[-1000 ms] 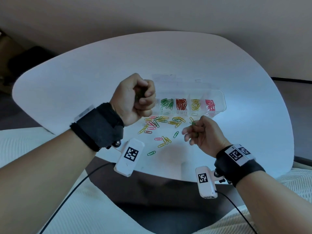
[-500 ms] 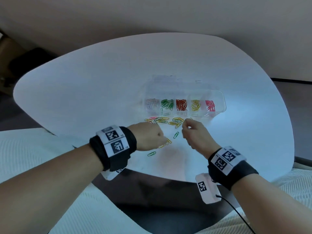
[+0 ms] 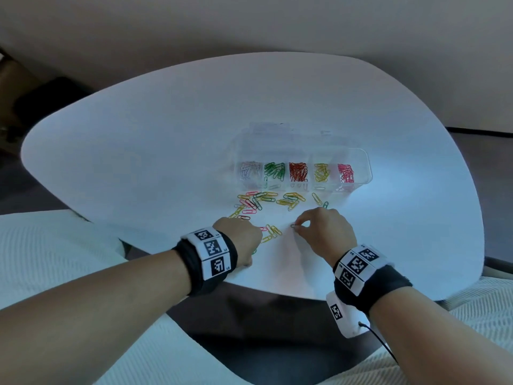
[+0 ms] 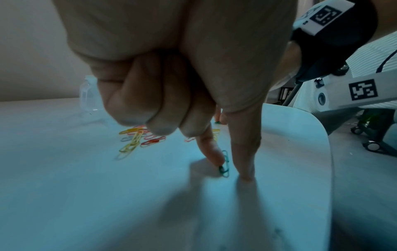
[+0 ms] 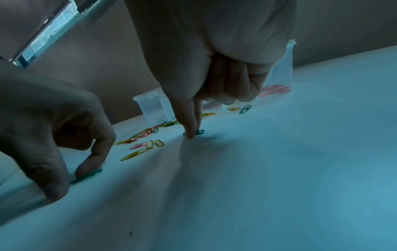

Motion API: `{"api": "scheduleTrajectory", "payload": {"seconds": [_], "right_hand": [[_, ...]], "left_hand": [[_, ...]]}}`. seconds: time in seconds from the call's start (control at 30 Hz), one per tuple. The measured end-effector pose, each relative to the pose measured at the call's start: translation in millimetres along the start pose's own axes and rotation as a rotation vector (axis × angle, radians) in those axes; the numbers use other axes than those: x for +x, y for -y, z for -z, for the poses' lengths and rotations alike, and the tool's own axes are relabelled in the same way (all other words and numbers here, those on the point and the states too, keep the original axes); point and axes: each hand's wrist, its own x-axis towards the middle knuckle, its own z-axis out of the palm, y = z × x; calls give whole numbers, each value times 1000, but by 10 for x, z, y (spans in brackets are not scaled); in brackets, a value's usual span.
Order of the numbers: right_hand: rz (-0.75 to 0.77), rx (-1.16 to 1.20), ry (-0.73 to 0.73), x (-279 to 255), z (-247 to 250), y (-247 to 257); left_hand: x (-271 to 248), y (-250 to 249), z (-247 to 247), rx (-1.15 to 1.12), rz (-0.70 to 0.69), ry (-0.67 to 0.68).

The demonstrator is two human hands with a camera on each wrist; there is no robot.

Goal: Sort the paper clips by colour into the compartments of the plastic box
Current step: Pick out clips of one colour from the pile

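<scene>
The clear plastic box point(image 3: 361, 162) stands open past my hands; its compartments hold silver, green, red, yellow and pink clips. Loose mixed clips point(image 3: 261, 201) lie in front of it. My left hand point(image 4: 233, 169) is down on the table near the front edge, index tip and thumb closing on a green paper clip point(image 4: 225, 163), other fingers curled. In the head view this hand point(image 3: 244, 243) hides that clip. My right hand point(image 3: 295, 227) pinches another green paper clip point(image 3: 293, 225) against the table with thumb and index tip point(image 5: 191, 134).
The white table point(image 3: 166, 134) curves to a front edge just behind my wrists. A few yellow and pink clips point(image 3: 270, 232) lie between my hands. One green clip point(image 3: 325, 204) and a yellow one lie just beyond my right hand. The box lid stands up behind the compartments.
My left hand came down from beside the box to the table's front and onto a green clip. My right hand dropped and drew back a little onto another green clip.
</scene>
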Motion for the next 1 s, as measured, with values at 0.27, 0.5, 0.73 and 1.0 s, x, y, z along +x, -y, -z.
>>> {"api": "scheduleTrajectory", "payload": {"seconds": [0.27,0.5,0.73,1.0], "right_hand": [[-80,-68,85,-13,-61,43],[-136,-78,212,-50,-14,36],[-380,820,267,37,220,-83],[-165,559,64,95,197,-233]], "left_hand": [[-9,-54,27,11,-17,-5],[20,30,109,-463,17,17],[-27,228,447,-1464,-42,-110],[-41,418,585,-1901,-65,-194]]}}
